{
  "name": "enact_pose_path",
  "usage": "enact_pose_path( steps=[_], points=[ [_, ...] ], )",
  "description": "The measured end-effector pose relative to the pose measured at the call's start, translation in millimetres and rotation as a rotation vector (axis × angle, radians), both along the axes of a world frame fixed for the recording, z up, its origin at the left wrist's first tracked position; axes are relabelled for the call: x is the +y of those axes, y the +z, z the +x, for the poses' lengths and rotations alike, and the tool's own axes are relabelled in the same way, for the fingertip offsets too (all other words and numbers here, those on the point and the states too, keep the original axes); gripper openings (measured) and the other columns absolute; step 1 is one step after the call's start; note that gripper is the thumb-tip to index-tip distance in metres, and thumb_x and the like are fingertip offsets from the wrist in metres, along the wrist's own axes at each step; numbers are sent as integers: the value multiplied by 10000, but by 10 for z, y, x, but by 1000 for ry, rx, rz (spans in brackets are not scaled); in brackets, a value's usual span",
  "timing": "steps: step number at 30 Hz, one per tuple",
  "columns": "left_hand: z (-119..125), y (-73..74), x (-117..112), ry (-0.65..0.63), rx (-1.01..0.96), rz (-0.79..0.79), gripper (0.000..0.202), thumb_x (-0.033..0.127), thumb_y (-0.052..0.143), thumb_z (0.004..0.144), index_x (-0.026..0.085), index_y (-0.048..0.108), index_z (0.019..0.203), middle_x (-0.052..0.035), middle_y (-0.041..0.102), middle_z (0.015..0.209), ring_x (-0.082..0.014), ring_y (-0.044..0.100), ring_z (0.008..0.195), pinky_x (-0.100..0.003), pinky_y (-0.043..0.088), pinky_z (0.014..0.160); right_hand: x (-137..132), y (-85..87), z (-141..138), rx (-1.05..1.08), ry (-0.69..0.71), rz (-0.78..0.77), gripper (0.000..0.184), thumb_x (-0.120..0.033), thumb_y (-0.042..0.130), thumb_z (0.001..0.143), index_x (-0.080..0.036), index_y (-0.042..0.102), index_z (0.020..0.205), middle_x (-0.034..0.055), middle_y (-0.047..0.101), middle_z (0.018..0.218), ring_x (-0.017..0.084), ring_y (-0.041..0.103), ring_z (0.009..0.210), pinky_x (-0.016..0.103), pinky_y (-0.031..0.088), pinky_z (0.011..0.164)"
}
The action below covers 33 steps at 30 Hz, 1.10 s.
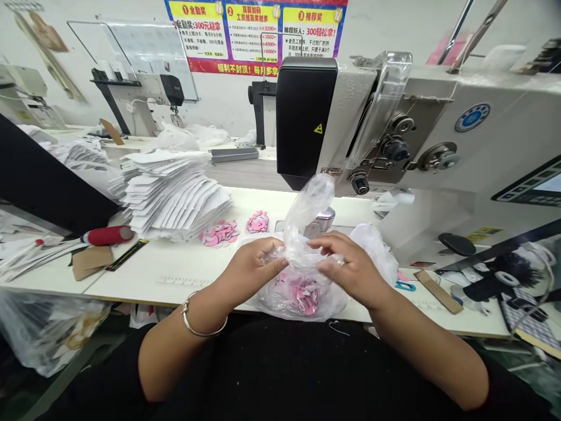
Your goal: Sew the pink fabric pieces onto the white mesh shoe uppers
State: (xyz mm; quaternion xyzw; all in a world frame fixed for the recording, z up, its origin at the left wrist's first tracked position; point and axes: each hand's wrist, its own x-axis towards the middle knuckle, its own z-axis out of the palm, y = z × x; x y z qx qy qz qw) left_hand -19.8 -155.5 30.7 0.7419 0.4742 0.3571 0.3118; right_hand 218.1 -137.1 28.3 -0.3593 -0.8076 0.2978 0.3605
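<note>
A clear plastic bag [302, 219] stands at the table's front edge, with its gathered top sticking up. Pink and white cut pieces [305, 297] show through its lower part. My left hand [259, 260] pinches the bag's neck from the left, thumb pointing inward. On the other side, my right hand [353, 266] has bent fingers and thumb on the plastic near the neck. Behind my left hand lie two small heaps of pink pieces, a wider heap [219, 233] and a smaller heap [258, 221].
A large sewing machine [438, 128] rises behind and right of the bag. Stacked white pieces [170, 196] stand at the back left. A red-handled tool [109, 235] lies at the left, and blue-handled scissors [405, 286] lie at the right beside a brown strip [438, 291].
</note>
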Motion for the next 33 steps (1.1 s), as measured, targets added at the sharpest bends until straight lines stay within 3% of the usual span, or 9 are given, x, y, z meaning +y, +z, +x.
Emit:
enact_pose_path(
  steps=[2, 7, 12, 17, 19, 21, 24, 27, 33],
  points=[
    [63, 3, 8, 25, 123, 47, 242, 441, 628, 896, 202, 657, 881, 21, 664, 843, -163, 608, 806, -274, 435, 716, -38, 4, -117, -134, -26, 67, 421, -496, 653, 886, -239, 612, 1217, 85, 613, 1143, 242, 580, 1024, 404, 470, 901],
    [90, -79, 37, 8, 383, 269, 378, 432, 553, 948, 178, 589, 671, 19, 575, 644, -143, 521, 639, -282, 371, 623, -35, -38, -230, -265, 15, -6, 146, -355, 534, 968, -214, 565, 991, 31, 621, 946, 178, 577, 834, 317, 440, 735],
    [-24, -203, 26, -13, 244, 517, 294, 349, 533, 977, 192, 612, 742, 19, 628, 688, -145, 576, 717, -316, 451, 825, 14, -83, -87, -116, -143, -76, 155, -354, 503, 961, -221, 540, 890, -1, 596, 857, 168, 545, 801, 302, 401, 712],
    [-69, -261, -3, 160, 159, 493, 180, 289, 558, 965, 200, 640, 832, -10, 679, 819, -156, 627, 814, -307, 494, 805, 33, -161, 29, 172, -317, -193, 233, -449, 546, 941, -227, 546, 870, -22, 542, 813, 148, 491, 754, 286, 378, 686],
    [-43, -241, -23, 223, 155, 609, 144, 289, 623, 925, 198, 648, 1034, -61, 692, 1020, -197, 628, 1008, -350, 493, 908, 22, -178, 29, 246, -294, -241, 244, -464, 558, 939, -230, 542, 871, -30, 520, 795, 138, 474, 734, 279, 373, 680],
    [5, -195, -49, 244, 207, 763, 363, 318, 717, 851, 204, 616, 1181, -106, 654, 1183, -255, 570, 1172, -447, 423, 1043, -5, -175, 7, 281, -243, -261, 244, -461, 567, 939, -229, 538, 870, -32, 510, 795, 132, 465, 726, 275, 373, 680],
    [91, -127, -78, 185, 399, 792, 222, 273, 697, 851, 243, 661, 1068, -52, 691, 1061, -246, 618, 1072, -534, 295, 1115, -58, -151, -35, 307, -160, -237, 234, -445, 582, 938, -225, 542, 869, -27, 509, 807, 132, 462, 736, 271, 373, 680],
    [146, -120, -72, 205, 479, 717, 98, 166, 588, 885, 222, 661, 919, -3, 714, 907, -197, 660, 920, -522, 262, 1115, -90, -151, -51, 333, -76, -249, 213, -418, 598, 935, -222, 555, 864, -24, 508, 808, 133, 464, 749, 267, 371, 686],
    [154, -214, -18, 150, 491, 687, 118, 232, 620, 877, 233, 695, 968, -25, 679, 891, -207, 641, 923, -513, 290, 1074, -73, -217, -16, 459, 72, -466, 205, -373, 666, 890, -212, 555, 830, -34, 497, 771, 115, 442, 695, 259, 354, 652]
  ],
)
